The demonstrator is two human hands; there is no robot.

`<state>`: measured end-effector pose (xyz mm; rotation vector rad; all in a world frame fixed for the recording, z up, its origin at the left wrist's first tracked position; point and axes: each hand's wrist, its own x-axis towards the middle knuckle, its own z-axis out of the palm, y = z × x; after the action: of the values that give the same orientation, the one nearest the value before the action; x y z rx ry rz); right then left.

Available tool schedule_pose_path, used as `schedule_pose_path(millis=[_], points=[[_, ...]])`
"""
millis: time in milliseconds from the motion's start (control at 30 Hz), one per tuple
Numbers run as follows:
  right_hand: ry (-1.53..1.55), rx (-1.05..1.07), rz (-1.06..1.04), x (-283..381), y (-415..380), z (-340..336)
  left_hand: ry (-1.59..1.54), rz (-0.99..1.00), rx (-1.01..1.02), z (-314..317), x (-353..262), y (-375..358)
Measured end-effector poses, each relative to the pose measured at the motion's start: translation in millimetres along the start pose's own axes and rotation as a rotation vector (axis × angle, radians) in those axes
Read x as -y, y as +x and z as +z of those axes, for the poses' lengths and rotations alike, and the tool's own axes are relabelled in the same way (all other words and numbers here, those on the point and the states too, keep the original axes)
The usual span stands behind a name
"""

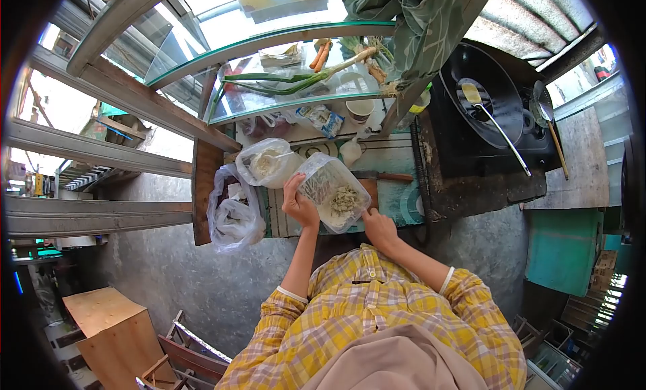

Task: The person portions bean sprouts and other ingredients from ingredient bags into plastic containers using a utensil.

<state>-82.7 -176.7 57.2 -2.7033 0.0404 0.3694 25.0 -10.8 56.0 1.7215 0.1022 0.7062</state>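
A clear plastic container [319, 181], tilted toward me, holds a small heap of chopped pale green vegetable [344, 201] in its near corner. My left hand [299, 202] is closed around the container's left side. At its near right corner my right hand [381, 229] is closed, fingers curled against the rim. Just beyond the container lies a knife [393, 177] with a brown handle. A white bulb-shaped thing [350, 151] sits behind it. To the left stands an open plastic bag of white powder [266, 163], and a second plastic bag [237, 222] hangs by the counter's edge.
Above the counter, a glass shelf [296, 107] carries a long spring onion [303, 85] and carrots [321, 56]. A paper cup [360, 109] stands beneath it. On the right, a black wok [464, 70] with a ladle [501, 131] sits on a stove, a wooden-handled skimmer [557, 144] beside it.
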Motion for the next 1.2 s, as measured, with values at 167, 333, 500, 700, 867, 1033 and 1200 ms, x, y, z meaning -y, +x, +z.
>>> schedule_pose_path(millis=[167, 333, 500, 700, 867, 1033, 1200], points=[[0.243, 0.061, 0.049, 14, 3, 5, -0.023, -0.035, -0.03, 6, 2, -2], [0.396, -0.013, 0.05, 22, 4, -17, -0.045, -0.029, -0.032, -1, 7, 0], [0.102, -0.029, -0.09, 35, -7, -23, -0.056, -0.029, -0.017, -1, 6, 0], [-0.093, 0.041, -0.236, 20, -6, 5, -0.066, 0.001, -0.017, 2, 9, 4], [-0.102, 0.018, -0.16, 28, 18, -60, -0.055, -0.013, 0.014, -2, 12, 6], [-0.024, -0.05, -0.177, 29, 3, -33, -0.008, 0.011, -0.002, 0, 1, 6], [0.024, -0.01, -0.149, 14, 0, 5, -0.114, -0.049, 0.141, -8, 4, -2]])
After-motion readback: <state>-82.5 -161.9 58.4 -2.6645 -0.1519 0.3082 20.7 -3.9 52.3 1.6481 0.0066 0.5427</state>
